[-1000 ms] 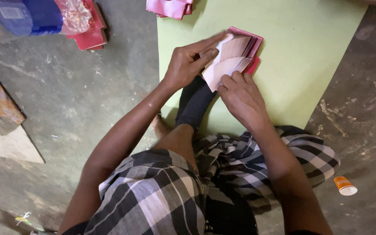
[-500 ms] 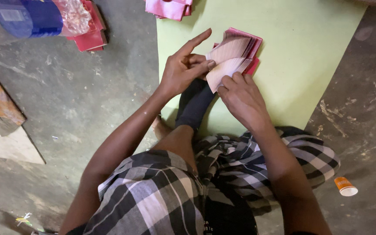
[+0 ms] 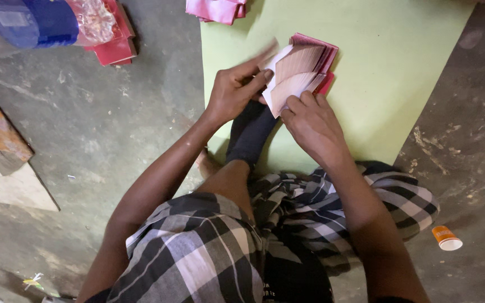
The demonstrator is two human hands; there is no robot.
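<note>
- Pink and white sheets make up the stack of paper pieces [image 3: 301,70] that we hold between our two hands, fanned open so the pale faces show and the pink edges trail away from us.
- Our left hand [image 3: 234,90] closes on the near left edge of the stack, its thumb and fingers pinched together on the outermost sheets; the fingertips are blurred, so we cannot tell how many sheets they hold.
- Our right hand [image 3: 312,123] clamps the stack from below, thumb pressed on the lower sheets and fingers curled underneath.
- Under the grip lies the light green sheet [image 3: 377,84], spread flat on the grey floor [image 3: 113,123]; the stack is just above it, and whether it touches we cannot tell.
- Just below the grip our foot in a dark sock [image 3: 251,137] rests on the green sheet's near edge.
- Beyond the grip, at the sheet's far edge, lies a pink folded bundle [image 3: 217,10].
- Well off to the left of the grip sits a blue roll [image 3: 29,21] beside a red packet [image 3: 116,42].
- Far to the right and nearer to us, a small orange paper cup [image 3: 445,238] lies on its side.
</note>
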